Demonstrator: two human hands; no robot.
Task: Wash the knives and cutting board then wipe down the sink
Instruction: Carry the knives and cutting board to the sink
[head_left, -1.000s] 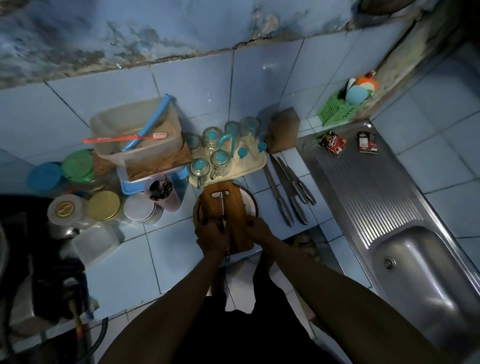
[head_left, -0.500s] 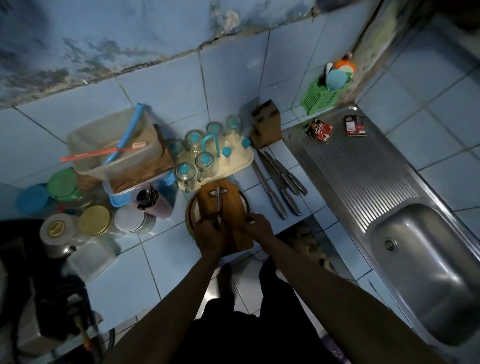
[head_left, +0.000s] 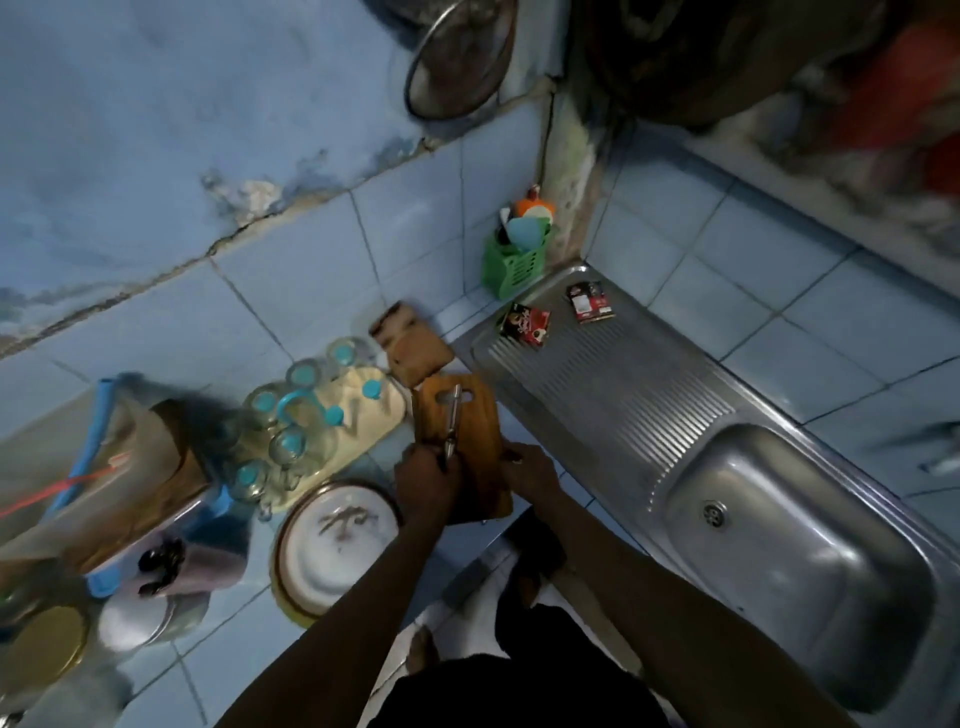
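Cutting board held in both hands above the counter, between plate and sink drainer

Left hand (head_left: 427, 480) grips the wooden cutting board (head_left: 460, 441) at its near left edge, fingers curled, also pinning a metal utensil (head_left: 451, 418) lying along the board; right hand (head_left: 530, 475) grips the near right edge. Board sits just left of the steel sink (head_left: 800, 525). White plate (head_left: 335, 540) lies on the counter (head_left: 208, 644) to the left; knife block (head_left: 410, 343) stands behind
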